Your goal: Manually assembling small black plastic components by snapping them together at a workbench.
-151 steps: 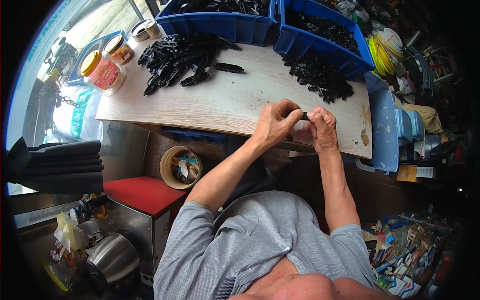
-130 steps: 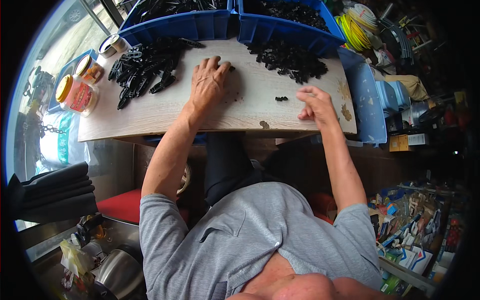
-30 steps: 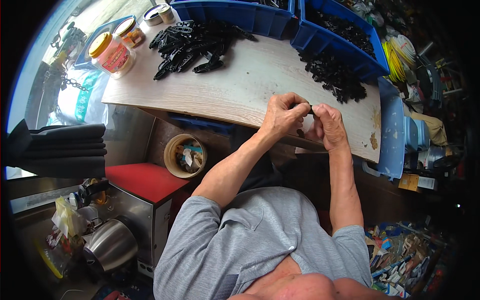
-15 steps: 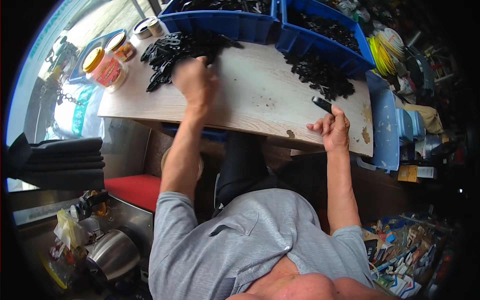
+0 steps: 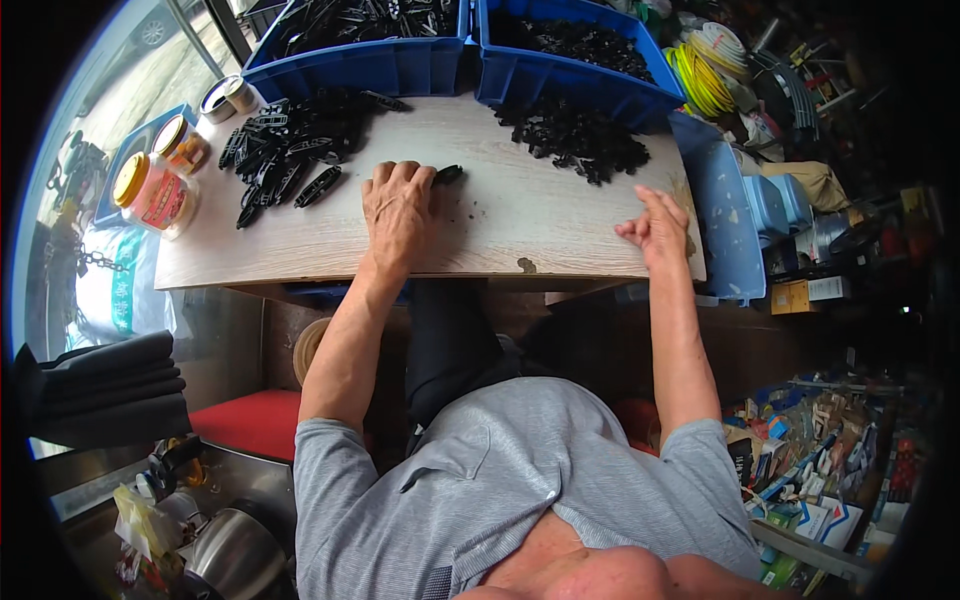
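Observation:
My left hand is over the middle of the table, back up and fingers curled. A slim black plastic piece sticks out to the right from beside its thumb, and the fingers seem closed on its hidden end. Left of that hand lies a pile of long black plastic pieces, with one loose piece at its near edge. My right hand is at the table's right end, fingers loosely apart and partly bent, nothing visible in them. A heap of small black parts lies beyond it.
Two blue bins, a left one and a right one, hold black parts along the table's far edge. Jars and tins stand at the left end. A blue plastic container adjoins the right edge.
My left hand has come off the pile toward the table's middle, a black piece now beside its thumb. The black piece at my right hand no longer shows there. The whole view has shifted.

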### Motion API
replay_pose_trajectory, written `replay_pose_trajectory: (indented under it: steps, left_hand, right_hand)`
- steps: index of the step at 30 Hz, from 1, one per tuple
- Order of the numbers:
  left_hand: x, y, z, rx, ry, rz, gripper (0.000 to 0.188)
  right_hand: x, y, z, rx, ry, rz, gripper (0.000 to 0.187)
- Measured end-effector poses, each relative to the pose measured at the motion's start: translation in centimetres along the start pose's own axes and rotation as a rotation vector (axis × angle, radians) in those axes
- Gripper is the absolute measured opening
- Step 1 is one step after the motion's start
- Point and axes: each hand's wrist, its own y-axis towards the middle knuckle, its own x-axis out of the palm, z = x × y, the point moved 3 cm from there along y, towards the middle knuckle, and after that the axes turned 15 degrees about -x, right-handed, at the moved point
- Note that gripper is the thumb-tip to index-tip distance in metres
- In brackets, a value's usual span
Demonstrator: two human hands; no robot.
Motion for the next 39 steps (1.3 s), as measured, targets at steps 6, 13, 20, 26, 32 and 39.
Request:
replay_pose_trajectory:
  steps: [6,13,20,26,32,39]
  left_hand:
    - [0.8,-0.1,0.8,0.016,-0.080,-0.013,0.025]
    - [0.9,-0.2,0.6,0.023,-0.096,-0.012,0.026]
    - [0.1,-0.1,0.6,0.001,-0.182,0.044,0.029]
    - [-1.2,-2.0,2.3,-0.097,-0.715,0.119,0.017]
    - [1.9,-5.0,7.1,-0.463,-1.100,-0.413,0.027]
    - [5.8,-0.1,10.5,-0.623,-1.110,-0.757,0.036]
  right_hand:
    - [4.7,0.0,0.5,0.045,-0.212,-0.244,0.022]
    - [8.0,0.8,0.2,-0.093,-0.520,-0.292,0.023]
    - [8.8,0.9,-0.4,-0.115,-0.676,-0.336,0.021]
    - [8.1,1.4,0.3,-0.130,-0.739,-0.375,0.023]
    - [7.4,0.5,0.5,-0.069,-0.530,-0.389,0.018]
    - [8.4,-4.8,0.4,-0.046,-0.230,-0.589,0.015]
